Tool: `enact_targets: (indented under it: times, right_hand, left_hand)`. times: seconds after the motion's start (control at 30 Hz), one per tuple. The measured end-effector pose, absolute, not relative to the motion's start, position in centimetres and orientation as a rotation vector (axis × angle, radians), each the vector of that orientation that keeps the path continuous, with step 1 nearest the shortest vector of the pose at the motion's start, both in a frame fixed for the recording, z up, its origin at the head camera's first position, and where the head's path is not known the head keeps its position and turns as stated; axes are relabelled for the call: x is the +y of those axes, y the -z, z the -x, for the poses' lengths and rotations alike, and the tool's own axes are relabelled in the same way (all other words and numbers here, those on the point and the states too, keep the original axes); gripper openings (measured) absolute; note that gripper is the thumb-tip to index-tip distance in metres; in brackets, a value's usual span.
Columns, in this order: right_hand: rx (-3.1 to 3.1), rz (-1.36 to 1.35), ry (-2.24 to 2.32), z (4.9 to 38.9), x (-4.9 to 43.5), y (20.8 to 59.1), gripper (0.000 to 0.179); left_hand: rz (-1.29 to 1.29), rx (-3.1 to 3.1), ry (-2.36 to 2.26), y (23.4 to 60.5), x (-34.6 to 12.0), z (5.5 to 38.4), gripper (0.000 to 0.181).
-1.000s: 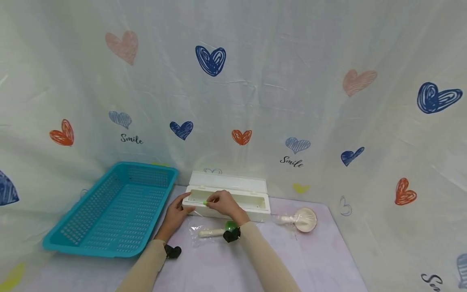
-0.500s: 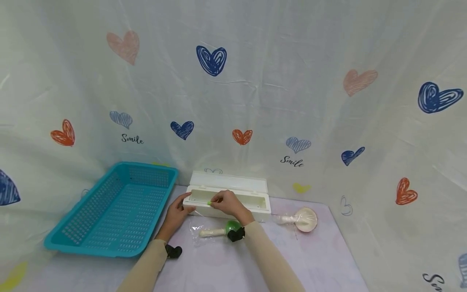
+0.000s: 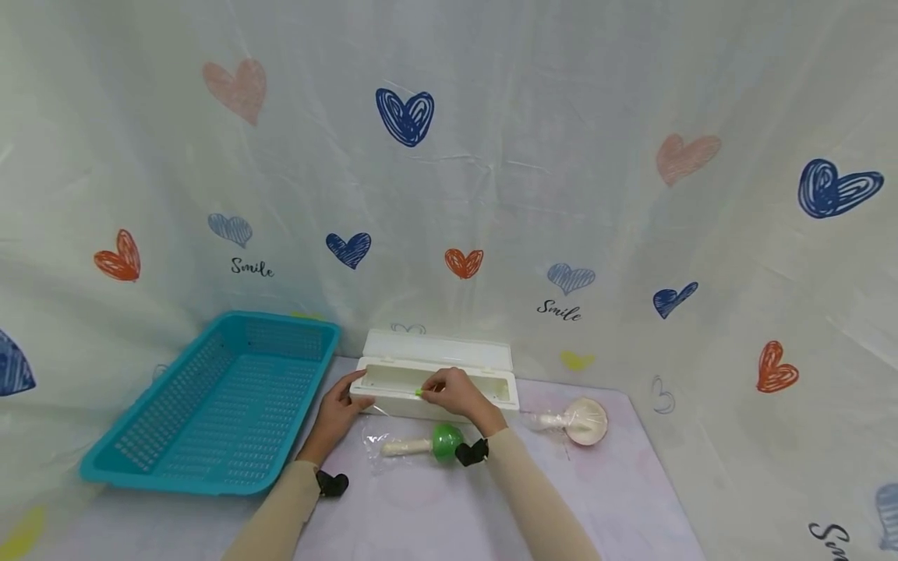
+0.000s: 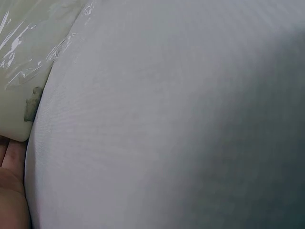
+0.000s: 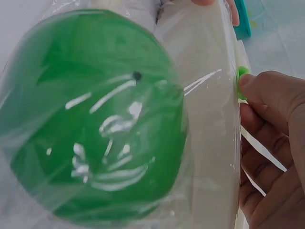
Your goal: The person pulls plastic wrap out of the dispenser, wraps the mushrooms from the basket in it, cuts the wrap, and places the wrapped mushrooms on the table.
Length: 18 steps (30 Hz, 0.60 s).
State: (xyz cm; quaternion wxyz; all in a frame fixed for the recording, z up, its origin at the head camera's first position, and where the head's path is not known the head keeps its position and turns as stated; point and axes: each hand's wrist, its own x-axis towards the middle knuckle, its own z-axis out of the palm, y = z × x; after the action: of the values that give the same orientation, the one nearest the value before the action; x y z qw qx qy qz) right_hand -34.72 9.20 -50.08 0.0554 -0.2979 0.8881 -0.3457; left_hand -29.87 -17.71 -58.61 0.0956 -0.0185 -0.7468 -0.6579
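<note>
A long white box (image 3: 396,406) with its lid (image 3: 442,347) raised at the back looks like a cling film dispenser. My left hand (image 3: 335,413) grips its left end, thumb at the front. In the left wrist view, clear film lies over the box's pale side (image 4: 19,86), with fingers at its corner. My right hand (image 3: 454,392) pinches a small green slide cutter (image 3: 418,393) on the front rim, near the middle. The right wrist view shows thumb and finger on this cutter (image 5: 241,83); the box's inside is hidden there.
In front of the box lies a plastic-wrapped, ladle-like utensil with a green round head (image 3: 445,442) and white handle. Another wrapped one with a cream bowl (image 3: 588,421) lies to the right. A teal basket (image 3: 281,460) stands at left. A heart-print curtain (image 3: 491,195) hangs behind.
My right hand has slid rightward along the front rim with the green cutter, uncovering the green round head below. My left hand stays on the box's left end.
</note>
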Motion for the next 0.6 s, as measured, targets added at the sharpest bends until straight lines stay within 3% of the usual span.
enact_targets:
  times: [0.6]
  right_hand:
    - [2.705, 0.88, 1.063, 35.0, 13.5, 50.3, 0.011]
  left_hand:
    - [0.061, -2.234, 1.926, 58.7, -17.6, 30.0, 0.06]
